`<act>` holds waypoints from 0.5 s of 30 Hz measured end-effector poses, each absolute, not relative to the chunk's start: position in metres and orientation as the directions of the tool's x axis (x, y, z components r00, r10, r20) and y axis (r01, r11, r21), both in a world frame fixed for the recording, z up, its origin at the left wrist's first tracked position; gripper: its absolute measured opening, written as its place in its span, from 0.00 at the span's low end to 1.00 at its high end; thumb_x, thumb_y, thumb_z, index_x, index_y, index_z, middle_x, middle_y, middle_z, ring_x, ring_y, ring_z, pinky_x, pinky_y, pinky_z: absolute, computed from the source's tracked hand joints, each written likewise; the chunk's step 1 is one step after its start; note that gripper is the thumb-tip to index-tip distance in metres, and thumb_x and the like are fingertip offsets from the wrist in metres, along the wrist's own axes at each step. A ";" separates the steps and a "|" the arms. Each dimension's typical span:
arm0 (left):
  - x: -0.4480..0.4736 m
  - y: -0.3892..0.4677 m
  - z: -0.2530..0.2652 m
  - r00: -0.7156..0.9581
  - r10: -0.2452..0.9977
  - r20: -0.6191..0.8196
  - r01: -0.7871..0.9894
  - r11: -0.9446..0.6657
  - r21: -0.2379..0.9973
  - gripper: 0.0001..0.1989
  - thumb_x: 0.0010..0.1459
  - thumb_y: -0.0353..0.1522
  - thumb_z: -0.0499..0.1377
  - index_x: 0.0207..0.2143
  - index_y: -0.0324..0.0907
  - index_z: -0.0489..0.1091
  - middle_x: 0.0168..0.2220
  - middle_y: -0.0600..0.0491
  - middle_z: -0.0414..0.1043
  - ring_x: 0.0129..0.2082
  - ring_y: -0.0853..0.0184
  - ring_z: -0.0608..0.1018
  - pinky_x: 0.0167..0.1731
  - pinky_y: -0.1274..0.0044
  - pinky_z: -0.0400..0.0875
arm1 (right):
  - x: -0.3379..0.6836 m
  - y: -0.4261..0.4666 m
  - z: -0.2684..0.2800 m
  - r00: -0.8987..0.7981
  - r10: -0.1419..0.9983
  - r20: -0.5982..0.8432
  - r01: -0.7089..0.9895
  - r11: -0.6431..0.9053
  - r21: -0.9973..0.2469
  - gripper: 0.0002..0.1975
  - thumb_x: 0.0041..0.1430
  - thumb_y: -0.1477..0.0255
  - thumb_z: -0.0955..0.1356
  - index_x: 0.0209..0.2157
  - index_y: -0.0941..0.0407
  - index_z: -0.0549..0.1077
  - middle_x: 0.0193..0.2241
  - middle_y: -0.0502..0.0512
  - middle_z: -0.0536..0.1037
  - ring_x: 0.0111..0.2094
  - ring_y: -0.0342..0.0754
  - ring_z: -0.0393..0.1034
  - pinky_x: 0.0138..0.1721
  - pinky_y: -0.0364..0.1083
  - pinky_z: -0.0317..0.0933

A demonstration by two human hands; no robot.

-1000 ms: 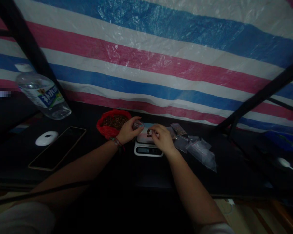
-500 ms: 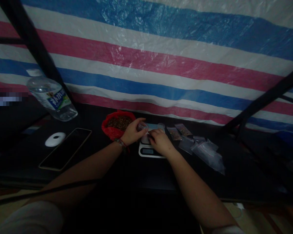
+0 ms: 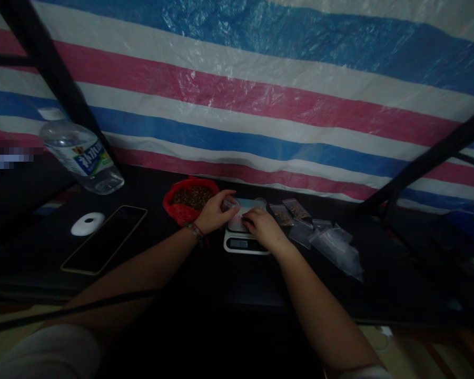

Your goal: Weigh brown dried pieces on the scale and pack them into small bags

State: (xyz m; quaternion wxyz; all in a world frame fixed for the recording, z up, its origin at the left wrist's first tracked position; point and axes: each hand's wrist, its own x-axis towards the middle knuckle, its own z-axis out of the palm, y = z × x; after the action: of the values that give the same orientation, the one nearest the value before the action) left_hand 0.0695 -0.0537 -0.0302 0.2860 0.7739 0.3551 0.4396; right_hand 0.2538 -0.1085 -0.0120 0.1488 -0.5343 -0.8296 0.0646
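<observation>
My left hand (image 3: 215, 215): fingers round cup (image 3: 231, 202) | my right hand (image 3: 263, 227): fingers low at scale (image 3: 239, 244), can't tell if holding | scale: on surface (image 3: 229, 287), right of red bag (image 3: 177, 213) | best keep my weight off it

Bottle label (image 3: 90, 158): "补水…" (scale display (image 3: 239, 243) too dim).

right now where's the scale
The scale sits near the middle of the head view, partly under the right hand, between the red bag on the left and the clear bags on the right.
</observation>
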 end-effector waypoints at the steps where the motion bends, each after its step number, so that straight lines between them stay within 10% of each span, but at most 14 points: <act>1: 0.070 -0.054 -0.030 0.362 0.802 0.475 0.297 -0.583 0.757 0.24 0.54 0.36 0.59 0.52 0.38 0.64 0.39 0.49 0.75 0.38 0.64 0.76 0.42 0.72 0.70 | 0.254 -0.108 -0.012 -0.380 0.908 0.176 0.868 0.416 -0.271 0.09 0.59 0.77 0.65 0.39 0.59 0.76 0.38 0.60 0.76 0.41 0.48 0.69 0.47 0.46 0.59; 15: 0.067 -0.059 -0.021 0.523 0.764 0.377 0.407 -0.613 0.677 0.29 0.52 0.41 0.60 0.53 0.38 0.64 0.42 0.48 0.74 0.38 0.62 0.76 0.39 0.72 0.72 | 0.252 -0.108 -0.014 -0.351 0.905 0.241 0.861 0.413 -0.297 0.09 0.55 0.79 0.66 0.37 0.59 0.77 0.35 0.59 0.77 0.39 0.48 0.71 0.44 0.45 0.62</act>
State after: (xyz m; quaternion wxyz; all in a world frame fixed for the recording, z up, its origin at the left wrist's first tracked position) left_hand 0.0669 -0.0591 -0.0209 0.2641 0.8318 0.3521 0.3381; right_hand 0.2520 -0.1077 -0.0136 0.1855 -0.5387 -0.8197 0.0590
